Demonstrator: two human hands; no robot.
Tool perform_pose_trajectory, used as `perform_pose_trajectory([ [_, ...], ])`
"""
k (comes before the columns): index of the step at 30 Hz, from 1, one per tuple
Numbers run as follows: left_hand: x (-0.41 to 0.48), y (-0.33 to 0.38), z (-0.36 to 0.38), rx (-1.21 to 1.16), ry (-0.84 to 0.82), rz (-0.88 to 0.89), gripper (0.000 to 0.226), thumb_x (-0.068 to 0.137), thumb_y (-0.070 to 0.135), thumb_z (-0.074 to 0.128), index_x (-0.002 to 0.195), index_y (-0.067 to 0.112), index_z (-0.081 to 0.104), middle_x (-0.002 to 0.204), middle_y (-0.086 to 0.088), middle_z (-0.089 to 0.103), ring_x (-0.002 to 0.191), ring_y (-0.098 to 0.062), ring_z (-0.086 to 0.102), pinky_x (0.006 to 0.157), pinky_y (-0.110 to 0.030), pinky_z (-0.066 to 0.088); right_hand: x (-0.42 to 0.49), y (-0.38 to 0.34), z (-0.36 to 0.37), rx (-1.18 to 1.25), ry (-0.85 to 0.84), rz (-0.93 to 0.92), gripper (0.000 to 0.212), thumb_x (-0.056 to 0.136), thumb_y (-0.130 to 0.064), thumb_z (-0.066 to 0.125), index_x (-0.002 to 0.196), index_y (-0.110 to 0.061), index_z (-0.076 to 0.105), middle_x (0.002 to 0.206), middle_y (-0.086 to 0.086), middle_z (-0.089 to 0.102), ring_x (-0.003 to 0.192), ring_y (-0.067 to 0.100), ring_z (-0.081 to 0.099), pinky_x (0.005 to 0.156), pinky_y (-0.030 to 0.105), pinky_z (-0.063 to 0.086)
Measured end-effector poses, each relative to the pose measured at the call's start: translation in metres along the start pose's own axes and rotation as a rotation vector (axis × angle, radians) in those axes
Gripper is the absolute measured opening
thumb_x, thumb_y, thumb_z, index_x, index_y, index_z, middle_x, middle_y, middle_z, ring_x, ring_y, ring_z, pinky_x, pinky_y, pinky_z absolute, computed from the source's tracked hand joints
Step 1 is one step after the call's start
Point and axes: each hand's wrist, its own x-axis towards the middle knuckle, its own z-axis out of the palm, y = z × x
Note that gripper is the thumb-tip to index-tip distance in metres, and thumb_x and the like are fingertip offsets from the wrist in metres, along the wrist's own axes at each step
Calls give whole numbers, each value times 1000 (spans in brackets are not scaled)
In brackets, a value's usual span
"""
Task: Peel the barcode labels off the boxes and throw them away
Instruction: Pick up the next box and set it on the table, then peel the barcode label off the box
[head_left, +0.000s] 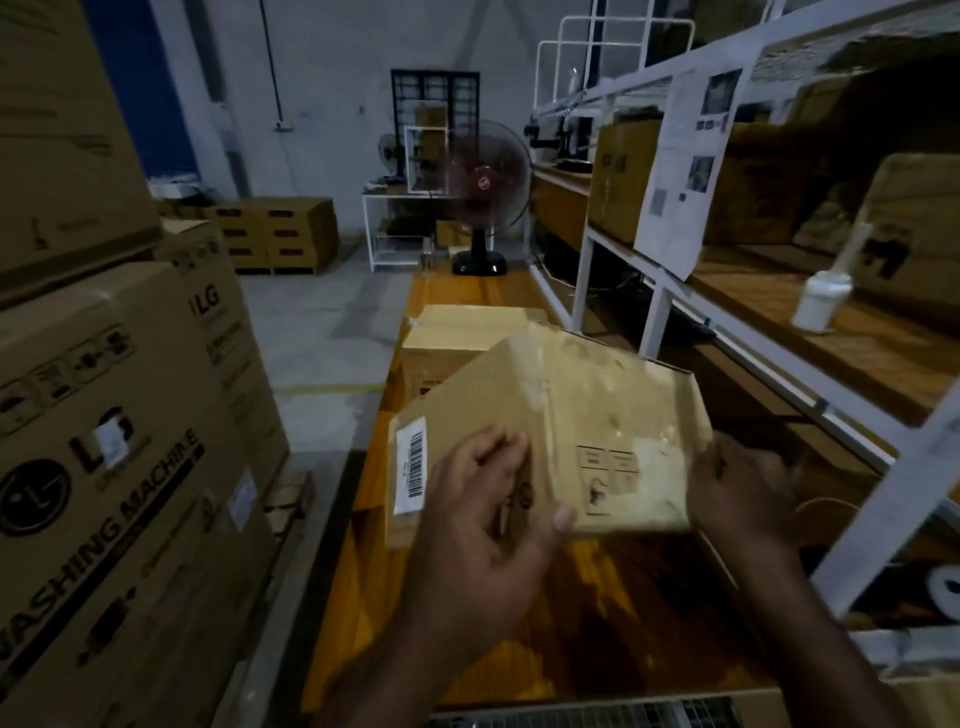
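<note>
Between the two hands, raised over the wooden table (597, 629), a cardboard box (597, 410) is held tilted. The left hand (493, 504) clasps its near corner, thumb on the front face. The right hand (737, 493) grips its right edge. The barcode label (410, 465) sticks to the side face, just left of the left hand. A second box (467, 325) lies beyond them.

The glossy orange wooden bench (597, 623) before me runs lengthwise toward the far wall, alongside a white shelving rack (655, 306). A brown cardboard box (467, 327) sits on it about midway. At its far end stands a fan (479, 262) on a black base.
</note>
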Motion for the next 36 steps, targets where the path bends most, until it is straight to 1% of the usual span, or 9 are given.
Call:
perform_pose_trajectory([
  [4, -4, 3, 28, 231, -125, 37, 76, 83, 81, 26, 151, 49, 16, 160, 29, 0, 144, 5, -5, 117, -34, 16, -2, 1, 3, 134, -199, 65, 35, 99, -55, 35, 100, -28, 58, 100, 5, 65, 87, 20, 64, 72, 40, 55],
  [8, -7, -5, 56, 416, -414, 65, 72, 92, 65, 40, 154, 39, 15, 163, 17, -18, 145, -6, -16, 114, -33, -6, -21, -10, 13, 540, -389, 247, 66, 80, -83, 32, 121, -39, 58, 113, 1, 61, 104, 28, 61, 84, 43, 53],
  [13, -17, -37, 77, 555, -672, 82, 82, 91, 45, 55, 156, 27, 7, 161, 3, -30, 148, -25, -26, 120, -53, -3, -29, -13, 34, 566, -296, 92, 32, 90, -56, 56, 114, -35, 57, 111, -6, 66, 96, 12, 61, 76, 32, 52],
  [17, -12, -55, 59, 512, -666, 159, 54, 90, 45, 54, 140, 36, 38, 167, 5, -4, 152, -19, -3, 120, -50, 8, -26, -8, 52, 473, -127, 13, 63, 83, -62, 64, 133, -26, 49, 117, -6, 63, 101, 13, 61, 74, 33, 55],
  [20, 0, -62, 37, 454, -652, 196, 47, 92, 42, 54, 138, 35, 49, 160, 12, 30, 147, -12, 25, 121, -44, 18, -20, -13, 54, 470, -69, -144, 62, 93, -44, 62, 146, -34, 33, 122, -15, 51, 106, 8, 55, 72, 27, 54],
  [24, 33, -81, 1, 297, -197, 87, 39, 93, 40, 57, 131, 34, 58, 146, 14, 49, 137, -7, 37, 113, -42, 36, 13, -22, 53, 275, -96, -155, 33, 98, -32, 55, 131, -32, 54, 125, -8, 62, 104, 9, 60, 78, 36, 59],
  [27, 85, -103, -34, 250, 91, -154, 65, 89, 35, 69, 147, 31, 39, 161, 0, 25, 146, -18, 22, 112, -44, 32, 43, -23, 55, 169, -114, -158, 21, 98, -26, 56, 117, -28, 64, 120, -1, 65, 98, 11, 62, 68, 28, 55],
  [30, 132, -130, -52, 104, -53, -377, 78, 91, 41, 65, 154, 38, 19, 163, -4, 20, 148, -27, 25, 112, -44, 33, 70, -29, 57, 100, -98, -220, 19, 99, -24, 55, 114, -24, 67, 113, 0, 67, 94, 12, 61, 62, 23, 48],
  [36, 166, -154, -38, 98, -64, -347, 47, 91, 65, 43, 136, 52, 47, 128, 4, 66, 112, -20, 65, 89, -50, 57, 124, -42, 52, 18, -46, -246, 21, 102, -24, 47, 108, -20, 67, 106, 4, 68, 100, 18, 61, 78, 32, 46],
])
